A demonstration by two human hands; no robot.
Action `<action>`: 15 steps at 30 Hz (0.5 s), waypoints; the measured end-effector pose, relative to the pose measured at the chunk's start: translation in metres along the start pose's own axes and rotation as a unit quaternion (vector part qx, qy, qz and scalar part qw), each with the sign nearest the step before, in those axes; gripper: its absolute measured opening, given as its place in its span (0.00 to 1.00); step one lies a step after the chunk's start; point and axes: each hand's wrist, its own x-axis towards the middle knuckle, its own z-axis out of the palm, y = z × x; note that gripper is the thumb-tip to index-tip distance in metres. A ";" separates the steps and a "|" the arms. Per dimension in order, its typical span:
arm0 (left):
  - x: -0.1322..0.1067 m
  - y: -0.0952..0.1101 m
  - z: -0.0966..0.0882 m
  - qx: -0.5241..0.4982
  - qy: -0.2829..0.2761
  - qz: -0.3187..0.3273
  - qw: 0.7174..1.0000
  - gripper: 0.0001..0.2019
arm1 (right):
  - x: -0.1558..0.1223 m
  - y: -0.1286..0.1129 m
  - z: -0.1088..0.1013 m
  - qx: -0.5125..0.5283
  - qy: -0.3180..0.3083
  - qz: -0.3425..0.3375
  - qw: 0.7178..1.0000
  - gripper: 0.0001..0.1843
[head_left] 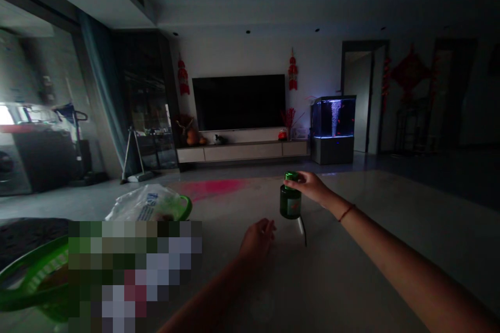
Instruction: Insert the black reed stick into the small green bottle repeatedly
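Observation:
A dark green bottle (289, 203) with a shiny green cap and a label with a reddish mark stands upright in front of me. The fingers of my right hand (309, 186) are closed around its cap from the right side. Whether its base rests on the table or hangs just over it, I cannot tell. My left hand (258, 238) is to the left of the bottle and nearer to me, apart from it. Its fingers are curled in, and no object shows in them. Just below the bottle lies a thin, pale and dark strip (302, 231), its kind unclear.
On the left are green plastic baskets (27, 265) and a white plastic bag (146, 203), partly covered by a pixelated patch. The glossy pale table (351, 208) carries a pink reflection. Beyond stand a television (239, 102), a low cabinet (242, 152) and a lit aquarium (334, 118).

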 end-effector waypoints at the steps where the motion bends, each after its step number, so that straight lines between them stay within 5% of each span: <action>1: 0.003 0.003 0.001 -0.055 0.014 -0.039 0.998 0.15 | -0.001 -0.005 -0.002 0.008 0.001 0.003 1.000 0.21; 3: 0.009 0.011 0.003 -0.223 0.017 -0.194 0.955 0.14 | -0.002 -0.014 -0.007 0.022 -0.002 0.008 1.000 0.20; 6: 0.012 0.023 0.008 -0.286 -0.017 -0.256 0.923 0.17 | -0.004 -0.024 -0.011 0.026 -0.012 0.006 1.000 0.19; 15: 0.008 0.015 0.009 -0.415 -0.155 -0.245 0.862 0.26 | -0.013 -0.037 -0.006 0.008 -0.162 0.004 0.987 0.18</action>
